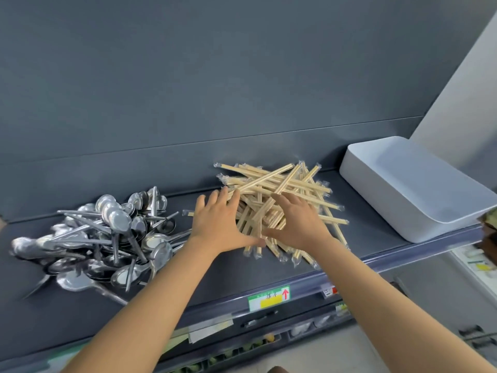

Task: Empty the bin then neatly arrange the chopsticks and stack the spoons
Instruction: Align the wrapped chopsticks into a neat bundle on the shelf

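A loose, crossed heap of wrapped wooden chopsticks point(290, 184) lies on the dark shelf point(215, 273), right of centre. My left hand point(217, 224) lies flat with straight fingers on the heap's left side. My right hand point(298, 222) is spread flat on the middle of the heap, its thumb pointing toward the left hand. A tangled pile of metal spoons point(107, 238) lies on the shelf's left part, apart from both hands. The white plastic bin point(414, 184) rests on the shelf at the right, and nothing shows in it.
The shelf's back wall is a dark panel close behind the heaps. A price rail with a green and yellow label point(269, 297) runs along the front edge. Lower shelves with goods show below, and a pale wall stands at the right.
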